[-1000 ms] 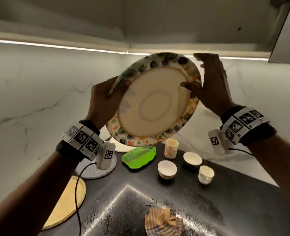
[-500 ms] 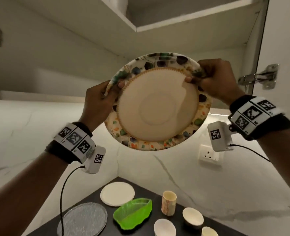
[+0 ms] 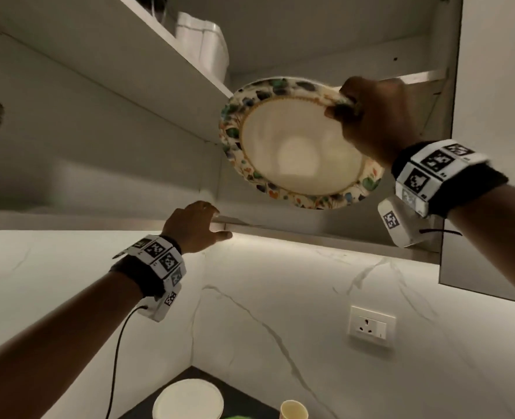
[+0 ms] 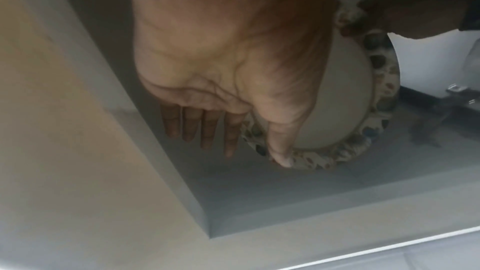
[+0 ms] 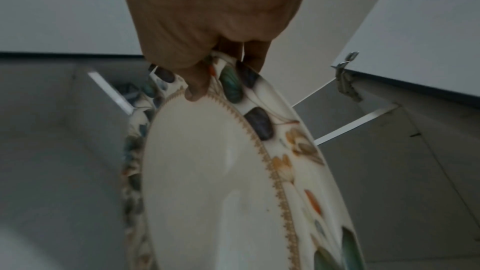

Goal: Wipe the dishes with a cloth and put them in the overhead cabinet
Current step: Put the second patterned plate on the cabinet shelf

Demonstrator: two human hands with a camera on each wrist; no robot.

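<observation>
At the left, the left hand (image 3: 194, 228) hung free below the overhead cabinet (image 3: 105, 116), fingers straight and holding nothing, probably ready to steady things if needed. To its right the floral plate (image 3: 295, 146) was tilted, raised in front of the cabinet's lower shelf opening, well above the tabletop (image 3: 244, 397), apparently angled so it could slide in edge first. Farthest right, the right hand (image 3: 374, 116) pinched the plate's upper rim, thumb on the face and fingers behind, carrying its whole weight alone.
</observation>
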